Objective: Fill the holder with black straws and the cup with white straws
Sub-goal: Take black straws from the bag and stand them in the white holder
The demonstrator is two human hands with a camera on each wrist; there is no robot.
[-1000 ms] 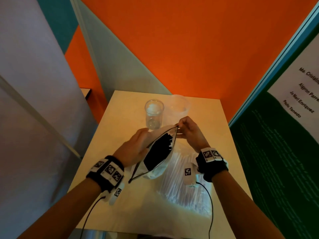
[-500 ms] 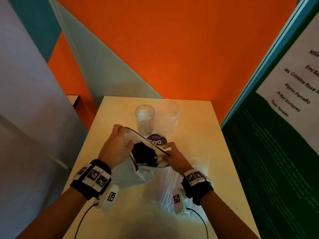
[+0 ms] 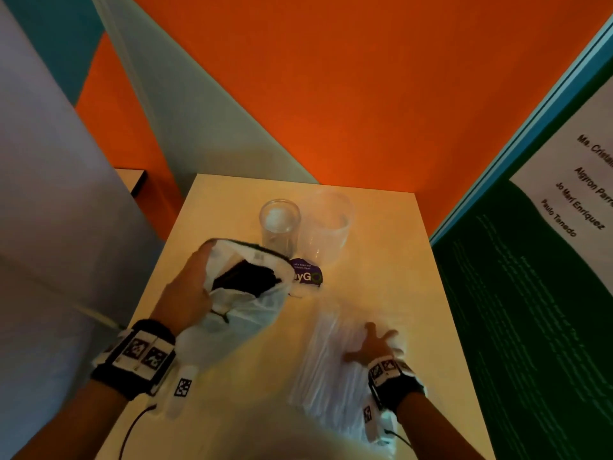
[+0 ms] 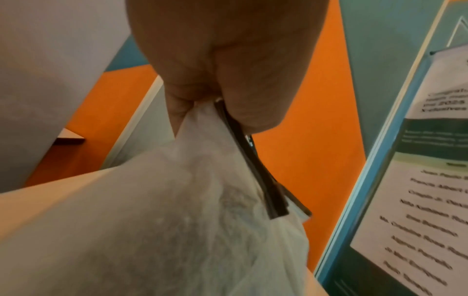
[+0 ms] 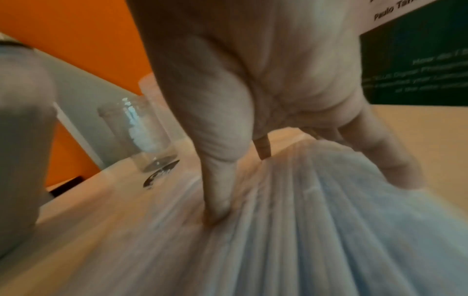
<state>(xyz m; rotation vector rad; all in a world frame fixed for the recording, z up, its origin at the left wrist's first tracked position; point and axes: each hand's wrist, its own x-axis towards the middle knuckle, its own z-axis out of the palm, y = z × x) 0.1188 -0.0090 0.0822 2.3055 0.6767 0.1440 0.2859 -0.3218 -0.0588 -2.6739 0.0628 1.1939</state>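
Left hand [image 3: 185,290]: pinches the rim of the white bag [image 3: 245,310], thumb and fingers clamped on its dark zip edge [image 4: 253,166]; the bag is raised off the table toward the left edge, mouth held open and facing up.
Black straws [image 3: 247,277]: a dark bundle inside the bag mouth, ends pointing up and toward the far edge; just right of the left hand, near the middle of the table.
Right hand [image 3: 374,346]: fingers spread and straight, pressing flat on the white straws [image 3: 328,360]; it grips nothing.
White straws: a clear pack lying flat by the near right corner, long axis running from the near edge toward the far edge, and slightly fanned under the fingers [image 5: 217,200].
Holder [image 3: 280,224]: clear narrow cylinder, upright near the far edge, empty as far as can be seen; just beyond the bag mouth.
Cup [image 3: 326,227]: wider clear cup, upright, just right of the holder and touching or nearly so; which cannot be told.
Label [image 3: 306,277]: purple sticker on the table between bag and cup.
Key relation: the black straws lie between the left hand and the holder, and the right hand is the free one, well apart on the near right side. To draw them it would probably have to cross left and toward the far edge to the bag mouth.
Progress: neither vessel holds straws; filling has not begun.
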